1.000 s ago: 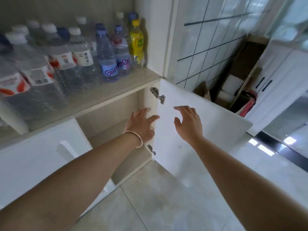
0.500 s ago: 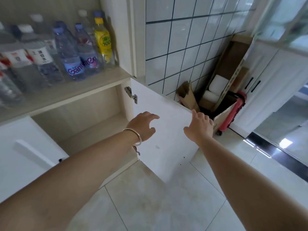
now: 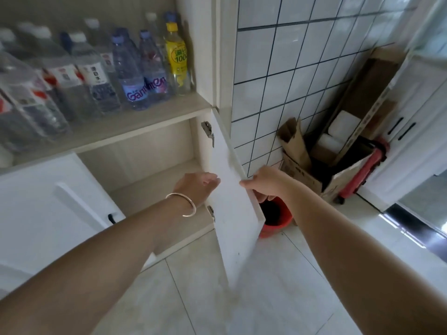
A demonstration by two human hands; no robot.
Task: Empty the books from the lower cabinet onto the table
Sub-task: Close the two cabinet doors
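1. Books: none are visible. The part of the lower cabinet (image 3: 145,165) that shows, behind the open door, contains one bare shelf board and no books. The compartment behind the closed left door (image 3: 48,201) cannot be seen, so any books may be there or out of frame.
2. Bench: not in view. No book can be confirmed as delivered.
3. Progress, as a judgement: early stage. The right door (image 3: 232,201) stands swung wide toward the tiled wall (image 3: 278,81); the removal of books is not yet begun.
4. Left hand (image 3: 198,187): one, with one bangle (image 3: 183,205) at the wrist. It lies at the hinge edge of the right door, fingers loosely extended, holding nothing.
5. Right hand (image 3: 263,184): one. Thumb on the inner face and fingers curled behind the free edge, it grips the right door.
6. Doors: two, one open and one closed. Hinges (image 3: 208,131): two visible.
7. Bottles (image 3: 130,76) on the upper shelf: roughly a dozen; the exact count is unclear due to blur. One has a yellow label.
8. Floor items: one red bucket (image 3: 275,216), cardboard boxes (image 3: 302,170) of uncertain number.
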